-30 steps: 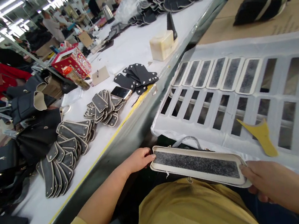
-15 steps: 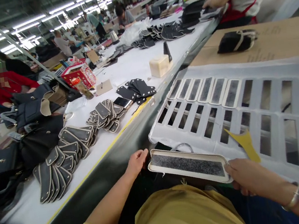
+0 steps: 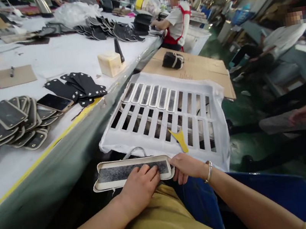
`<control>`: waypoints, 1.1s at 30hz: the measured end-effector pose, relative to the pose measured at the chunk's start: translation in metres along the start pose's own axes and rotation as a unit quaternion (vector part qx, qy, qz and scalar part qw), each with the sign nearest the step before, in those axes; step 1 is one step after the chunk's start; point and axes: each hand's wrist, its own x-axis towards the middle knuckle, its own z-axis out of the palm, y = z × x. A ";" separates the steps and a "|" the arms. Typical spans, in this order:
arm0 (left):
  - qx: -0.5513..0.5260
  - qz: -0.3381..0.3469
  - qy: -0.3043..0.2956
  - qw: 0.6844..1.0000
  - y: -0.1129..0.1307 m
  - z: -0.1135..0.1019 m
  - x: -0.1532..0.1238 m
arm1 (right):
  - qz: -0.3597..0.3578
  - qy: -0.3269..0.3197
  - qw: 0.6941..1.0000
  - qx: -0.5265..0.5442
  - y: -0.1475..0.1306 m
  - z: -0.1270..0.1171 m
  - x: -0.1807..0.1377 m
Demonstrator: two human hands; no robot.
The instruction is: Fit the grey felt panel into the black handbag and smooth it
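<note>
A long, shallow, cream-rimmed piece with a dark grey speckled centre (image 3: 111, 174) lies level in front of my body. My right hand (image 3: 187, 166) is closed on its right end, with the thumb on top and fingers curled below. Across the right part of the grey centre rests my left hand (image 3: 141, 185), palm down, fingers laid on the surface. A thin grey loop (image 3: 135, 149) rises behind the piece. Just beyond is a white slotted tray (image 3: 106, 144) with several white-edged grey strips (image 3: 154, 95) in its far row. A yellow forked piece (image 3: 180, 140) lies on the tray near my right hand.
The white worktable (image 3: 42, 132) on the left bears stacked grey tabs (image 3: 9, 114), a phone (image 3: 54, 101), black pieces (image 3: 78, 85) and a cream block (image 3: 109, 64). Cardboard (image 3: 204, 73) with a black bundle (image 3: 172, 60) lies behind the tray. People are ahead and at the right.
My left hand has moved from beside the piece's left end onto its grey centre. My right hand still holds the right end. The view has swung to the right.
</note>
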 end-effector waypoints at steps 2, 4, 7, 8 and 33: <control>0.008 -0.009 0.004 1.000 0.000 0.000 -0.001 | 0.004 -0.034 0.993 0.113 0.004 -0.006 -0.002; 0.008 -0.022 0.007 1.000 0.000 0.000 -0.002 | 0.014 -0.061 0.978 0.199 0.008 -0.010 -0.003; -0.001 -0.035 0.007 0.999 0.001 0.001 -0.002 | 0.016 -0.071 0.970 0.232 0.013 -0.011 -0.002; -0.005 -0.039 0.005 0.999 0.001 0.001 -0.002 | 0.006 -0.063 0.974 0.217 0.013 -0.010 -0.002; -0.082 -0.101 -0.033 0.991 -0.010 -0.011 -0.006 | 0.002 0.058 0.998 -0.011 0.003 0.019 -0.003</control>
